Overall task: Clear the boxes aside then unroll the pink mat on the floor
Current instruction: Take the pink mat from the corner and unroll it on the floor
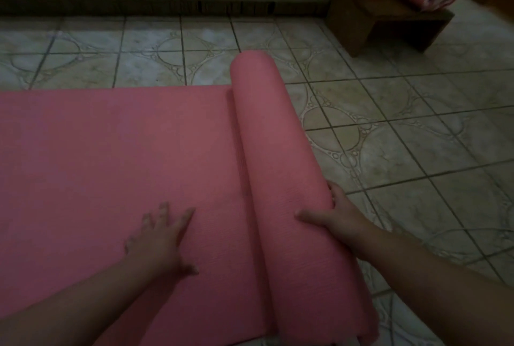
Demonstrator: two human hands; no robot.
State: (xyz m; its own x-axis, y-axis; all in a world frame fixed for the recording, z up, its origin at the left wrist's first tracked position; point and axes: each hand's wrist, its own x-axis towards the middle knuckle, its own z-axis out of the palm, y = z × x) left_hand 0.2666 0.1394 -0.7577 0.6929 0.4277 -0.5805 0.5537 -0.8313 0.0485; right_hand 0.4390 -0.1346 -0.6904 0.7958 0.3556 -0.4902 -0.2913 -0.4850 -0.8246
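Pink mat lies partly unrolled on the tiled floor; the left hand presses its flat part with fingers spread, while the right hand cups the remaining roll, thumb on top. A wooden stool stands beyond, far right.

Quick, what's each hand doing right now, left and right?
Left hand: open, fingers spread flat on the unrolled part of the pink mat.
Right hand: on the right side of the mat's roll, thumb across its top, gripping it.
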